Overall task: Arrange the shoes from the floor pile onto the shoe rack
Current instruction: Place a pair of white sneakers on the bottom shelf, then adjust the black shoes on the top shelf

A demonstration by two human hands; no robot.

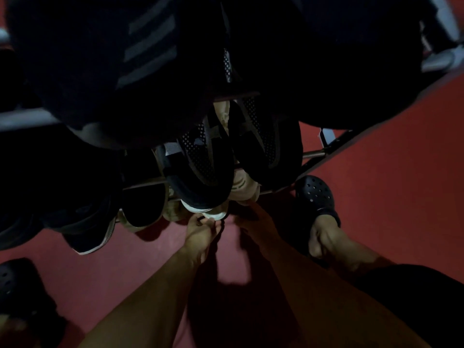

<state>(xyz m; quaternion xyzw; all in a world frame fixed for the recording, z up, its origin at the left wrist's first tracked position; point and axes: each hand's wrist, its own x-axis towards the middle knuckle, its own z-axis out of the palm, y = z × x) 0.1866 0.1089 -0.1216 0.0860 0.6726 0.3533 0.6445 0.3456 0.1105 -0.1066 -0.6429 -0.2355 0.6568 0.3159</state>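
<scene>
left hand [200, 228] pinches white shoe [213, 214] | right hand [247, 209] (dim) beside

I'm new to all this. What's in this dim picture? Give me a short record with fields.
Place: red floor in front of a shoe rack
On rack: dark mesh shoes, packed close
Left hand: touching the pale shoe at the rack's bottom edge; grip unclear
Right hand: reaching under the rack, fingers hidden in shadow
Foot: wears a black clog right of the hands
Light: very dim
</scene>
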